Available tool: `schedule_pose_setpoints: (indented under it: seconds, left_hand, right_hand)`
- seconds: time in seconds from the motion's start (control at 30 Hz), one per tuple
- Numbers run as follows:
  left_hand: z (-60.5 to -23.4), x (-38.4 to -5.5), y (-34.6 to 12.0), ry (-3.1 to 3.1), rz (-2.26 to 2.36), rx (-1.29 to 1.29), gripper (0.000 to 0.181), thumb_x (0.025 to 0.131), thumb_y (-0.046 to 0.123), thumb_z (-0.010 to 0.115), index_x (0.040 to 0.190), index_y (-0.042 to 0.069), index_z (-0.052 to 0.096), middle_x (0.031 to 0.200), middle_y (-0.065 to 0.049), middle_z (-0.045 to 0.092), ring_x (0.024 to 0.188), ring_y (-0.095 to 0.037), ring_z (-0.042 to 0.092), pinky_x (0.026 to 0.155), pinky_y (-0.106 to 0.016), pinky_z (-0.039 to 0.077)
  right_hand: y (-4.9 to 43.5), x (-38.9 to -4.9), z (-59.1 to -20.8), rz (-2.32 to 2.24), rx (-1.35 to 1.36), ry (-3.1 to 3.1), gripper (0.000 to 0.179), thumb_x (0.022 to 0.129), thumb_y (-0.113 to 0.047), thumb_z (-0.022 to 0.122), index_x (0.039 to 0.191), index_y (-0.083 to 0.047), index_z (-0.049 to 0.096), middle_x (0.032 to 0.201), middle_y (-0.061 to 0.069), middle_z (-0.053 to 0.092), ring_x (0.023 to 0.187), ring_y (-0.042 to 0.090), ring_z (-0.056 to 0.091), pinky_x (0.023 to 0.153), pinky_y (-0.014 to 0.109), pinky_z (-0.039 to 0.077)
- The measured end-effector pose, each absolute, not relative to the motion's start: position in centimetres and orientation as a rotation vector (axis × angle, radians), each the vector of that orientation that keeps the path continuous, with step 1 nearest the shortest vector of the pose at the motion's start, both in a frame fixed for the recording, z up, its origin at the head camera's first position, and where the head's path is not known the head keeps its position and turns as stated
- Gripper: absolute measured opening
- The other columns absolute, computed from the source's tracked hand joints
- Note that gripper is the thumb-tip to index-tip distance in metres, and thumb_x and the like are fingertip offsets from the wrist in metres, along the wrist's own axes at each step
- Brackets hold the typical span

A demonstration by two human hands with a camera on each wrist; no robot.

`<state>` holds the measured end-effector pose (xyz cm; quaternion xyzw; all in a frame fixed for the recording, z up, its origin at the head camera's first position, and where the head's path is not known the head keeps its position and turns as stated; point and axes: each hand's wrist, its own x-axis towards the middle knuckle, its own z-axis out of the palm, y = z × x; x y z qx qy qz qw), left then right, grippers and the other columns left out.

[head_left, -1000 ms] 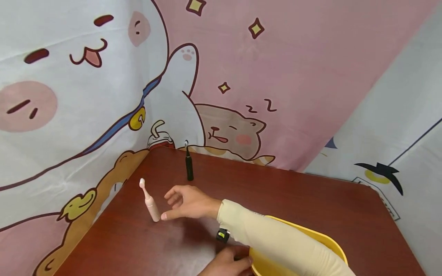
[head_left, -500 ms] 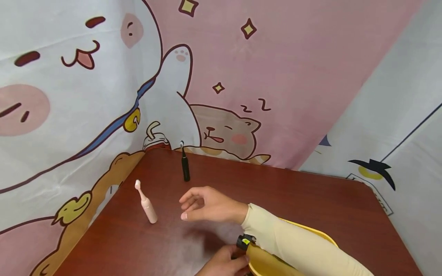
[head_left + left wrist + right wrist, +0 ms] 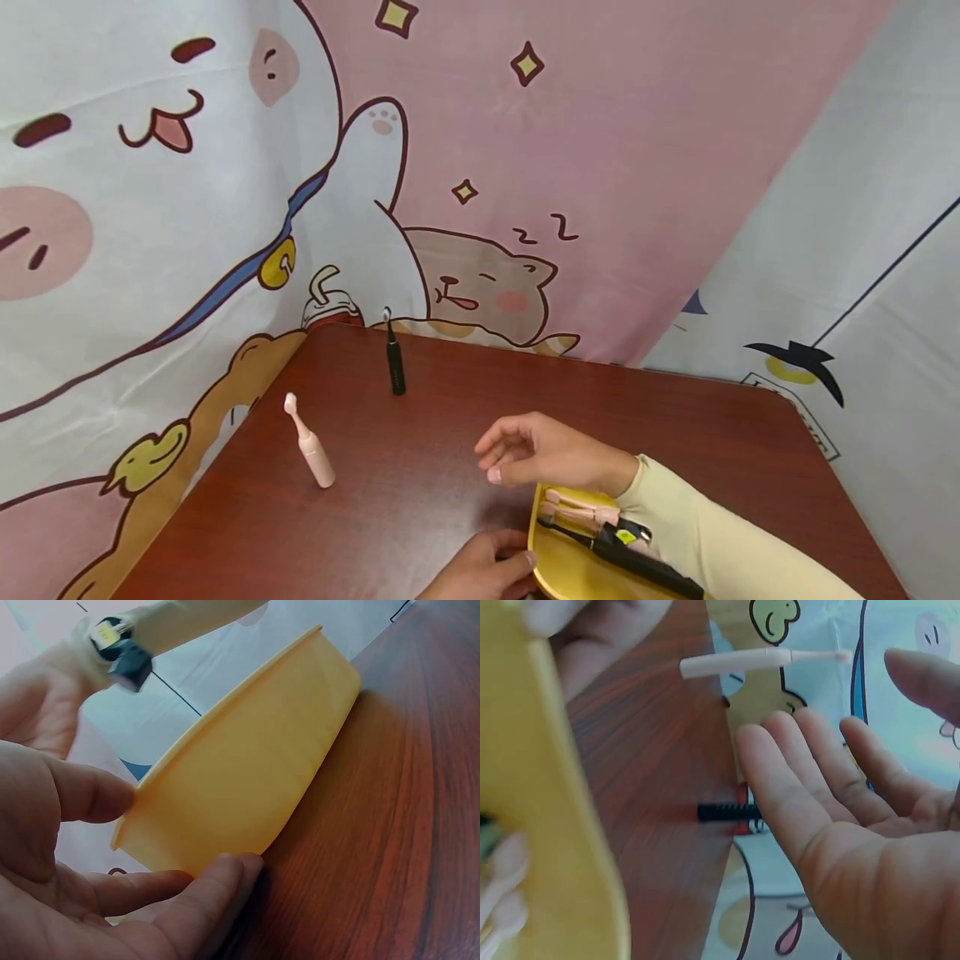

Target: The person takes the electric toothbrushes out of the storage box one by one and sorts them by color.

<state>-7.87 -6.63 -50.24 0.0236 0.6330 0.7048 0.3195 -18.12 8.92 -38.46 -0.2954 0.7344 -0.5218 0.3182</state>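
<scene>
My left hand (image 3: 480, 571) holds the left end of a yellow plastic bin (image 3: 551, 558), its thumb at the rim and fingers against the outer wall, seen closely in the left wrist view. Over the bin's far left corner hovers my right hand (image 3: 551, 454), empty, fingers loosely bent and apart. Inside the bin lie a black electric toothbrush (image 3: 645, 567) and pink toothbrushes (image 3: 581, 508), partly hidden by the right sleeve. A pink electric toothbrush (image 3: 311, 450) stands upright on the table to the left. Farther back stands a black electric toothbrush (image 3: 396, 371), also upright.
The dark red wooden table (image 3: 420, 467) reaches back to a hanging cartoon-print cloth (image 3: 637, 167) behind and on both sides. A small black camera (image 3: 622, 535) is strapped to the right wrist.
My right hand has moved right, away from the standing pink toothbrush to over the bin, empty throughout. The bin's contents have come into sight. My left hand stays at the bin.
</scene>
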Motion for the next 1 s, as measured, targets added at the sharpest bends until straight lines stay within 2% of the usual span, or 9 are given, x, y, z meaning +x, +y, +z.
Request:
schedule_pose_setpoints:
  seconds: [0.13, 0.27, 0.47, 0.53, 0.73, 1.0]
  left_hand:
    - [-50.3, -7.7, -6.5, 1.626, 1.889, 0.065, 0.037, 0.099, 0.017, 0.058, 0.126, -0.008, 0.058, 0.108, -0.014, 0.068, 0.099, -0.023, 0.069, 0.087, -0.036, 0.057]
    - [-50.3, -7.5, -6.4, 1.587, 1.951, 0.077, 0.038, 0.099, 0.014, 0.058, 0.127, -0.010, 0.056, 0.109, -0.016, 0.068, 0.103, -0.027, 0.068, 0.090, -0.036, 0.057]
    - [-50.5, -7.4, -6.1, 1.574, 1.987, 0.073, 0.035, 0.098, 0.014, 0.060, 0.123, -0.009, 0.058, 0.107, -0.016, 0.068, 0.102, -0.026, 0.069, 0.090, -0.035, 0.056]
    - [-50.5, -7.4, -6.0, 1.579, 1.986, 0.075, 0.034, 0.098, 0.014, 0.060, 0.123, -0.009, 0.059, 0.106, -0.015, 0.068, 0.101, -0.025, 0.069, 0.089, -0.034, 0.057]
    - [-50.6, -7.3, -5.9, 1.580, 1.988, 0.084, 0.034, 0.098, 0.014, 0.060, 0.123, -0.009, 0.059, 0.106, -0.015, 0.068, 0.101, -0.025, 0.069, 0.089, -0.033, 0.057]
    - [-50.4, -7.4, -5.8, 1.627, 1.934, 0.072, 0.034, 0.098, 0.015, 0.061, 0.123, -0.007, 0.060, 0.105, -0.013, 0.069, 0.100, -0.022, 0.069, 0.088, -0.033, 0.057]
  right_hand:
    - [11.4, -17.8, -39.0, -1.367, -0.779, 1.891, 0.031, 0.091, -0.018, 0.072, 0.120, -0.009, 0.064, 0.113, 0.012, 0.069, 0.099, 0.026, 0.068, 0.080, 0.036, 0.059]
    - [13.4, -17.4, -39.6, -1.356, -0.737, 1.877, 0.029, 0.092, -0.017, 0.070, 0.119, -0.009, 0.064, 0.111, 0.019, 0.068, 0.092, 0.024, 0.067, 0.075, 0.033, 0.059]
    - [16.6, -16.6, -40.8, -1.364, -0.677, 1.841, 0.032, 0.094, -0.012, 0.067, 0.122, 0.001, 0.061, 0.110, 0.031, 0.064, 0.078, 0.013, 0.063, 0.068, 0.026, 0.056]
    - [17.6, -16.3, -41.2, -1.353, -0.666, 1.847, 0.033, 0.094, -0.012, 0.067, 0.122, 0.003, 0.059, 0.109, 0.029, 0.065, 0.076, 0.013, 0.062, 0.066, 0.026, 0.055]
    - [19.8, -15.3, -42.3, -1.345, -0.582, 1.865, 0.037, 0.093, -0.015, 0.068, 0.121, 0.007, 0.058, 0.104, 0.020, 0.068, 0.081, 0.018, 0.064, 0.067, 0.034, 0.058]
    - [21.6, -14.6, -43.7, -1.340, -0.599, 1.876, 0.033, 0.093, -0.011, 0.066, 0.119, 0.008, 0.059, 0.109, 0.026, 0.067, 0.083, 0.014, 0.065, 0.068, 0.030, 0.056]
